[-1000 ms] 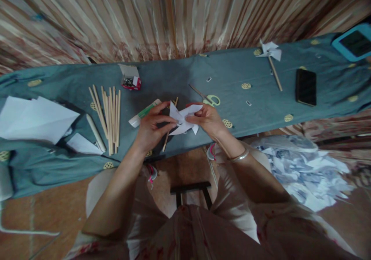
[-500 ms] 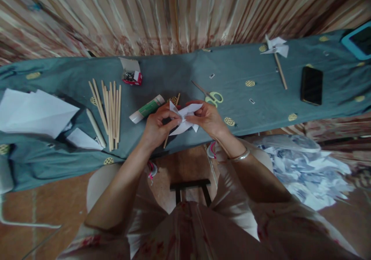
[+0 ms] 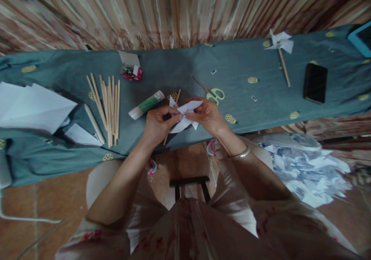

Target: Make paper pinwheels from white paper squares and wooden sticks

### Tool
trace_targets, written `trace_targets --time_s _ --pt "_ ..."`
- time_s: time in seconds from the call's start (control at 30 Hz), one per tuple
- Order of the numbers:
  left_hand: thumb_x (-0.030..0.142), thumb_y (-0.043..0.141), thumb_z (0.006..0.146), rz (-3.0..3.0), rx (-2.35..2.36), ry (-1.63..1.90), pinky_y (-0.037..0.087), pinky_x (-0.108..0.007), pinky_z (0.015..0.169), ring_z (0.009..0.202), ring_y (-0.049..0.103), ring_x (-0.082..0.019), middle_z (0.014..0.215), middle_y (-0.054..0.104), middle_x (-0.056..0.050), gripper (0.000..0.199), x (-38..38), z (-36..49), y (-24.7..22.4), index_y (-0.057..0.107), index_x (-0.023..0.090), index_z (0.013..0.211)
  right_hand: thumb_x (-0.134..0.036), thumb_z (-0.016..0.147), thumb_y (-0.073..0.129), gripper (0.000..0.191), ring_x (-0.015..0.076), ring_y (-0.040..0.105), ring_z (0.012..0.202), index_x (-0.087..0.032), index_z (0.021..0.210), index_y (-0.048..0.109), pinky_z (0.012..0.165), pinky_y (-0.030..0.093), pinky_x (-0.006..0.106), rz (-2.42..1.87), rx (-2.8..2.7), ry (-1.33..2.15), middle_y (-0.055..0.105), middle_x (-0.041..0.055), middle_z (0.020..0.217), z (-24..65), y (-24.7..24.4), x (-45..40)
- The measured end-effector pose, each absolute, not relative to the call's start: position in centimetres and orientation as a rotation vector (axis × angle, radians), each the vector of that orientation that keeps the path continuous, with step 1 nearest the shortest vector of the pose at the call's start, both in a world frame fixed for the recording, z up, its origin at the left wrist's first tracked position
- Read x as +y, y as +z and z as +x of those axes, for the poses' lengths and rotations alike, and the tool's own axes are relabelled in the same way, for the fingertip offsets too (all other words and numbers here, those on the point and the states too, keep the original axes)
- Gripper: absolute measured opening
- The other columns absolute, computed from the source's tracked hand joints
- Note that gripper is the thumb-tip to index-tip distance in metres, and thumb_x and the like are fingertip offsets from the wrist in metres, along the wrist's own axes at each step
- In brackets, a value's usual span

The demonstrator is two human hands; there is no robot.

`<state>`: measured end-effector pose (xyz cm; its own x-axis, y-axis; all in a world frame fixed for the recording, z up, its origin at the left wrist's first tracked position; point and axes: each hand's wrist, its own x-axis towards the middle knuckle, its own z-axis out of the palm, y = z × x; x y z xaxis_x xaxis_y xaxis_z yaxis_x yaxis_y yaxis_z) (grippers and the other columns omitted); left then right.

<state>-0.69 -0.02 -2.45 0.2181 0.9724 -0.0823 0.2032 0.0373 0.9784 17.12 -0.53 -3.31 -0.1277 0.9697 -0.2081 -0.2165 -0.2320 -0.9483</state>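
A white folded paper pinwheel is held between both hands over the table's near edge. My left hand is closed on its left side, thumb and index finger pinching near the centre. My right hand grips it from the right, thumb at the middle and fingers behind. Under the paper lies a thin wooden stick, partly hidden. A green and white glue stick rests just beyond my left hand. Scissors with light green handles lie beyond my right hand.
Several wooden sticks, a white pen-like rod and white paper sheets lie left. Behind is an open red box. Right are a finished pinwheel, a black phone and a bag of paper pieces.
The view has shifted slightly. My left fingers have closed in over the pinwheel's centre, and its left flap now stands less high. Both hands still hold the paper.
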Motion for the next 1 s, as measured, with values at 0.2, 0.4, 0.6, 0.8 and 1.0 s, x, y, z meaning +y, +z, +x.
trace_targets --time_s 0.2,0.4,0.6,0.8,1.0 --pt "0.037 0.077 0.07 1.402 1.229 0.933 0.041 -0.025 0.056 0.057 0.054 -0.012 0.066 0.068 0.0 0.02 -0.02 -0.55 -2.73 0.072 0.018 0.071 -0.033 0.06 0.087 0.05 0.0173 0.072 0.079 -0.02 0.099 0.058 0.075 0.06 0.033 -1.118 -1.037 1.532 0.075 0.002 0.09 17.13 -3.88 -0.48" --pt "0.034 0.076 0.071 1.431 1.221 0.929 0.043 -0.025 0.059 0.059 0.057 -0.013 0.067 0.069 0.0 0.017 0.08 -0.58 -2.79 0.072 0.018 0.071 -0.03 0.058 0.088 0.051 0.0172 0.071 0.078 -0.02 0.099 0.059 0.076 0.06 0.033 -1.122 -1.007 1.547 0.075 0.0019 0.089 17.11 -3.88 -0.48" --pt "0.031 0.075 0.072 1.51 1.239 0.927 0.049 -0.028 0.069 0.07 0.065 -0.017 0.072 0.072 -0.001 0.012 0.17 -0.71 -2.72 0.071 0.019 0.07 -0.03 0.059 0.088 0.051 0.0189 0.073 0.083 -0.02 0.099 0.057 0.08 0.061 0.036 -1.105 -1.029 1.553 0.075 0.0027 0.091 17.16 -3.83 -0.51" --pt "0.025 0.073 0.075 1.58 1.286 0.886 0.053 -0.031 0.078 0.08 0.07 -0.02 0.077 0.075 -0.002 0.007 0.06 -0.59 -2.24 0.07 0.021 0.07 -0.032 0.061 0.087 0.05 0.0208 0.073 0.09 -0.02 0.1 0.058 0.081 0.061 0.036 -1.12 -1.068 1.549 0.075 0.0037 0.093 17.22 -3.87 -0.52" --pt "0.023 0.071 0.075 1.637 1.325 0.888 0.053 -0.033 0.09 0.094 0.071 -0.022 0.091 0.078 -0.003 0.004 -0.08 -0.49 -2.03 0.07 0.022 0.072 -0.03 0.059 0.087 0.05 0.0202 0.073 0.086 -0.019 0.099 0.059 0.08 0.06 0.035 -1.147 -1.046 1.585 0.075 0.0027 0.089 17.18 -3.43 -0.56"
